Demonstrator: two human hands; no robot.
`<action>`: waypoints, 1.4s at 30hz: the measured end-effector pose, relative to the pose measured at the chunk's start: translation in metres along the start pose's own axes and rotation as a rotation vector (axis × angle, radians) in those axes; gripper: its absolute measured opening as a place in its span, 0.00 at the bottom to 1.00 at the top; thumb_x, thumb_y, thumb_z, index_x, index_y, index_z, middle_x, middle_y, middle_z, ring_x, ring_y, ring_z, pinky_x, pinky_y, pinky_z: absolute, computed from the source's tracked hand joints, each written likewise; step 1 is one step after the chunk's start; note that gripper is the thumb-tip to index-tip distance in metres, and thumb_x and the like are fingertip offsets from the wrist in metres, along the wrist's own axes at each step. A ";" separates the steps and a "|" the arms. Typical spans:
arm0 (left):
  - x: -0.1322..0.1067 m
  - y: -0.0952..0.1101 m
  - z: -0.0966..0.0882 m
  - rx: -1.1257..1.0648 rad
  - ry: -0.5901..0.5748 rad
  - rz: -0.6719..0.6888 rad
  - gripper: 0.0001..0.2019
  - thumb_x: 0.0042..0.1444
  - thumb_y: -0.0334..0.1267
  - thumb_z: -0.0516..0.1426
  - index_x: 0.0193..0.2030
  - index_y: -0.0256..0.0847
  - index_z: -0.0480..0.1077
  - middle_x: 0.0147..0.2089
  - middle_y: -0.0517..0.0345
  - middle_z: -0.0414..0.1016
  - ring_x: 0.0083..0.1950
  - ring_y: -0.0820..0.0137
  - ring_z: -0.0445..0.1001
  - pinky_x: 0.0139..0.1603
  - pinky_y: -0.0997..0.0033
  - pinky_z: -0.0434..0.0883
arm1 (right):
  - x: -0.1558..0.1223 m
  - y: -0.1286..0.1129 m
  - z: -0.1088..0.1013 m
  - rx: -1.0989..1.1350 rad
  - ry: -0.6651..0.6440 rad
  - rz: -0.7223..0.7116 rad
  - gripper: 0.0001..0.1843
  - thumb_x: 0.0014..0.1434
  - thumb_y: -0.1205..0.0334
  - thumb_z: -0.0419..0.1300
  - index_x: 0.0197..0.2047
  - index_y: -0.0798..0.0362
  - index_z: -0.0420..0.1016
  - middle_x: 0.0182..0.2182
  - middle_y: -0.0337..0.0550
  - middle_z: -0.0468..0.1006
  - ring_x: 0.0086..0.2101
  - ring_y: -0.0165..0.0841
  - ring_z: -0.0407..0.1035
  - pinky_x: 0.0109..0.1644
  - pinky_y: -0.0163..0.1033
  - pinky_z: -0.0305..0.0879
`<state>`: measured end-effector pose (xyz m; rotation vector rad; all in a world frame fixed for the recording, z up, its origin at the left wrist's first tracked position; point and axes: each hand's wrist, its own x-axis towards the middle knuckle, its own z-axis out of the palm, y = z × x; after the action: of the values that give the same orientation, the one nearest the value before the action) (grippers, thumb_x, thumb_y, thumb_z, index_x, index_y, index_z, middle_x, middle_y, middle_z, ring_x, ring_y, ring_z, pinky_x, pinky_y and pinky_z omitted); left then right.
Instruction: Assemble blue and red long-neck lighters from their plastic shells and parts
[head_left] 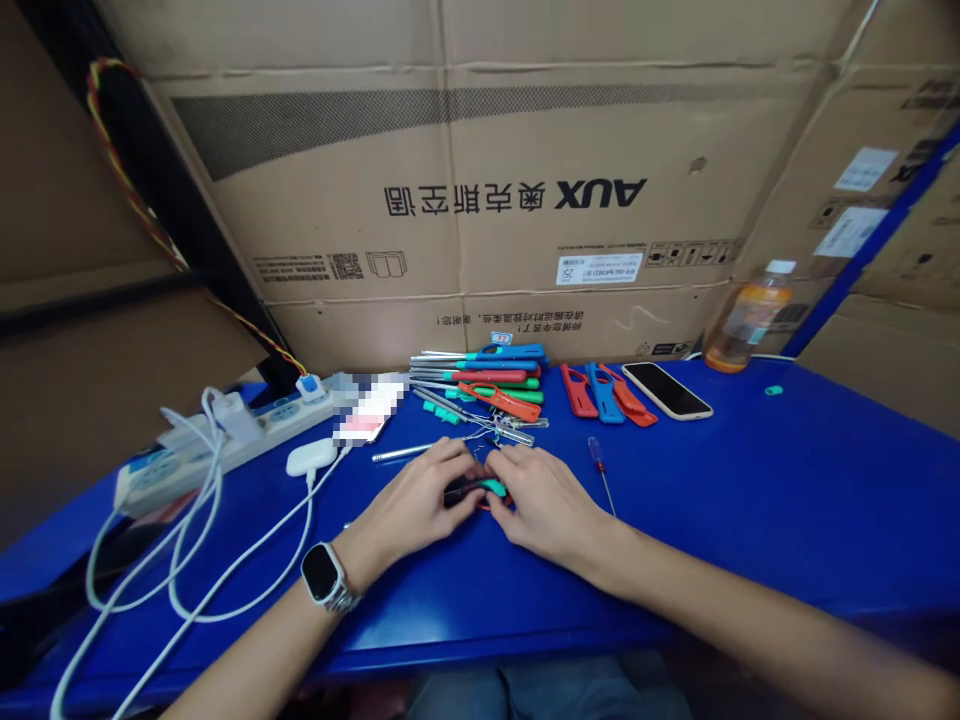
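My left hand (421,500) and my right hand (541,500) meet at the middle of the blue table (750,500). Both close around a small lighter part (480,488) with black, teal and red pieces, pressed low against the tabletop. I wear a smartwatch (324,575) on my left wrist. Just beyond my fingers lies a pile of long-nosed lighters (487,378) in blue, red, green and orange, with metal tubes sticking out to the left. A small screwdriver (601,470) with a red handle lies right of my right hand.
Red and blue plastic shells (606,392) and a phone (666,389) lie at the back right, near an orange drink bottle (746,320). A power strip (225,435) with white cables (195,560) is at the left. Cardboard boxes (480,200) wall the back.
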<state>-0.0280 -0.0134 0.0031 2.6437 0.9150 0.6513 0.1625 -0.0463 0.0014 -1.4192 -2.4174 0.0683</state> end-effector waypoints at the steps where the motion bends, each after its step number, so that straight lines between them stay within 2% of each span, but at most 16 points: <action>1: -0.001 0.001 -0.002 -0.002 -0.026 -0.008 0.07 0.61 0.37 0.58 0.44 0.40 0.69 0.44 0.54 0.69 0.43 0.66 0.71 0.45 0.66 0.71 | 0.000 0.001 0.001 0.013 -0.001 0.016 0.07 0.60 0.65 0.59 0.43 0.54 0.72 0.39 0.47 0.77 0.41 0.39 0.71 0.43 0.40 0.63; 2: -0.001 0.003 -0.004 0.007 -0.060 0.010 0.08 0.60 0.37 0.59 0.45 0.40 0.69 0.46 0.53 0.69 0.44 0.65 0.71 0.45 0.66 0.71 | -0.001 0.002 0.001 0.025 0.001 0.030 0.07 0.60 0.65 0.59 0.42 0.54 0.73 0.39 0.46 0.77 0.41 0.38 0.71 0.42 0.39 0.63; 4: -0.002 0.003 -0.006 0.031 -0.126 0.065 0.05 0.61 0.37 0.58 0.42 0.40 0.71 0.45 0.53 0.68 0.44 0.65 0.71 0.46 0.67 0.71 | -0.003 0.004 0.001 0.038 0.007 0.044 0.05 0.60 0.66 0.58 0.40 0.53 0.73 0.39 0.46 0.76 0.41 0.38 0.71 0.41 0.38 0.63; 6: -0.003 0.000 -0.005 0.050 -0.150 0.103 0.05 0.63 0.36 0.56 0.40 0.40 0.73 0.44 0.54 0.69 0.44 0.66 0.72 0.46 0.67 0.70 | -0.004 0.006 0.001 0.038 0.009 0.049 0.04 0.60 0.66 0.58 0.38 0.52 0.74 0.38 0.45 0.76 0.41 0.36 0.71 0.40 0.37 0.63; 10: -0.003 -0.007 -0.002 0.053 -0.133 0.128 0.09 0.66 0.38 0.55 0.38 0.39 0.75 0.42 0.53 0.70 0.42 0.67 0.72 0.44 0.69 0.70 | -0.004 0.007 0.002 0.006 0.030 0.031 0.04 0.60 0.66 0.58 0.37 0.52 0.75 0.36 0.44 0.75 0.38 0.35 0.70 0.39 0.37 0.62; 19: -0.003 -0.009 0.000 0.067 -0.103 0.147 0.10 0.66 0.40 0.56 0.38 0.40 0.77 0.42 0.53 0.69 0.43 0.66 0.70 0.46 0.67 0.69 | -0.001 0.003 0.000 -0.072 0.009 0.036 0.03 0.58 0.67 0.60 0.38 0.52 0.73 0.37 0.45 0.74 0.39 0.37 0.69 0.40 0.38 0.60; 24: -0.002 -0.010 -0.002 0.089 -0.124 0.152 0.09 0.65 0.39 0.56 0.39 0.41 0.77 0.42 0.54 0.69 0.44 0.66 0.70 0.46 0.68 0.68 | 0.000 0.009 -0.003 -0.061 -0.010 -0.049 0.01 0.59 0.65 0.60 0.36 0.52 0.72 0.35 0.43 0.73 0.37 0.35 0.68 0.40 0.39 0.58; 27: -0.002 -0.010 -0.003 0.081 -0.117 0.143 0.10 0.66 0.39 0.55 0.38 0.41 0.77 0.42 0.54 0.70 0.43 0.67 0.70 0.49 0.67 0.68 | -0.003 0.013 -0.005 -0.064 -0.008 -0.121 0.05 0.63 0.62 0.58 0.36 0.53 0.73 0.36 0.44 0.74 0.38 0.35 0.67 0.43 0.40 0.57; 30: -0.002 -0.011 -0.004 0.057 -0.117 0.131 0.11 0.66 0.39 0.55 0.37 0.40 0.77 0.43 0.53 0.70 0.43 0.67 0.70 0.51 0.65 0.68 | -0.009 0.016 -0.006 -0.040 0.002 -0.130 0.08 0.65 0.60 0.57 0.39 0.53 0.76 0.36 0.45 0.74 0.38 0.35 0.67 0.44 0.42 0.58; 34: -0.001 -0.009 -0.007 0.022 -0.115 0.089 0.06 0.64 0.36 0.56 0.42 0.43 0.76 0.44 0.55 0.69 0.45 0.66 0.70 0.49 0.66 0.69 | -0.015 0.021 -0.008 0.067 0.041 -0.107 0.09 0.64 0.59 0.58 0.44 0.51 0.77 0.37 0.45 0.74 0.41 0.36 0.69 0.46 0.43 0.60; 38: -0.001 -0.007 -0.011 -0.012 -0.084 -0.014 0.09 0.61 0.37 0.58 0.48 0.43 0.71 0.47 0.55 0.68 0.47 0.64 0.70 0.47 0.65 0.70 | 0.003 0.038 -0.015 0.162 0.138 -0.017 0.10 0.63 0.62 0.57 0.46 0.52 0.75 0.40 0.45 0.75 0.39 0.34 0.70 0.45 0.41 0.64; 42: 0.001 -0.009 -0.012 -0.035 -0.040 -0.052 0.09 0.63 0.39 0.55 0.48 0.42 0.70 0.48 0.53 0.69 0.47 0.64 0.70 0.47 0.63 0.71 | 0.043 0.060 -0.018 0.005 0.181 0.051 0.09 0.62 0.62 0.57 0.44 0.54 0.75 0.42 0.49 0.75 0.44 0.40 0.69 0.45 0.43 0.63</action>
<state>-0.0378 -0.0047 0.0107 2.5837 0.9488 0.5950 0.1997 0.0185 0.0170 -1.4205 -2.2336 -0.0396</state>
